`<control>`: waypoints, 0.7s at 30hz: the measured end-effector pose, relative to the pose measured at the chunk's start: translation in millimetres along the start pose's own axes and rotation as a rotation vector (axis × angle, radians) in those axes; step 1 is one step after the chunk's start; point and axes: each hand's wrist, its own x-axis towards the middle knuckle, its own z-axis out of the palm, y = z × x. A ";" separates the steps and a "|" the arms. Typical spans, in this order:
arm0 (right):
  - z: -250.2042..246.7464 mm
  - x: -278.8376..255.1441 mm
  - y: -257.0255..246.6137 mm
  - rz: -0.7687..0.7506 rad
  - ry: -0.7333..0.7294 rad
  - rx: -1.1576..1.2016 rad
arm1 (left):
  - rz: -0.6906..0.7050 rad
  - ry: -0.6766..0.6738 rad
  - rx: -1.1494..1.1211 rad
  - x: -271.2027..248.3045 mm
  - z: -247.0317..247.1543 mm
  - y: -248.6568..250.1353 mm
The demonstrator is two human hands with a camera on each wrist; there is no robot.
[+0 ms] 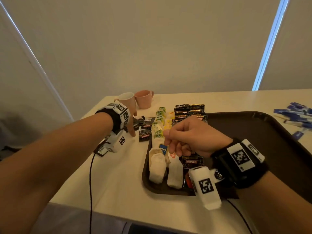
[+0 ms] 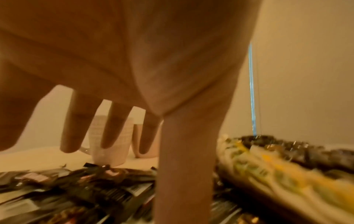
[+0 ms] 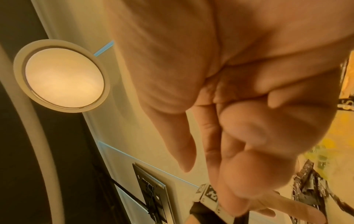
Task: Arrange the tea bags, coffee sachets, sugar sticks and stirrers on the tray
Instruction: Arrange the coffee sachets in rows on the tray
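Looks about half done. Already on the brown tray [image 1: 253,132]: two long rows of tea bags [image 1: 157,166] down the left side, and a stack of black coffee sachets [image 1: 189,110] at the far left corner. One more black sachet [image 1: 191,163] at the near end, just beside the tea bags. Lots of bare room on the right part of the tray.

Still to do: a heap of loose sachets [image 1: 145,132] on the counter [image 1: 118,174], just left of the tray. Also a pile of blue and white sugar sticks [image 1: 293,114] on the counter, well off to the right of the tray. No stirrers to be seen anywhere.

Left hand [image 1: 130,122]: fingers straight and spread, pointing down over the loose sachets, thumb tip down among them. Grips nothing.

Right hand [image 1: 190,134]: up over the tea bag rows, fingers curled in toward the palm. Nothing seen in it from the wrist view. Sits just above a small blue tag [image 1: 163,148], but cannot tell if it touches.

Tea bags: soft, pale, puffy paper pouches with little green, yellow and blue tags. Probably light and floppy, easy to knock out of line. Coffee sachets: flat, shiny, crinkly packs with saw-tooth ends. Probably slippery when stacked. Sugar sticks: thin, long paper tubes. Tray: dark, smooth, hard, with round corners and a raised rim. Two pink cups [image 1: 143,99] at the back of the counter, smooth and round.
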 end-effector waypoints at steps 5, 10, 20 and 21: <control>-1.3 1.9 1.1 -0.007 -0.016 0.082 | 0.037 -0.038 0.043 23.6 12.4 -4.1; -5.0 1.0 0.4 -0.008 0.025 0.126 | 0.092 -0.038 0.005 12.9 11.2 0.6; -9.4 2.2 3.3 -0.002 0.077 0.162 | 0.090 0.050 0.022 19.8 16.2 -1.8; -9.7 2.2 3.2 -0.005 0.081 0.164 | 0.084 0.055 0.030 19.4 16.9 -2.0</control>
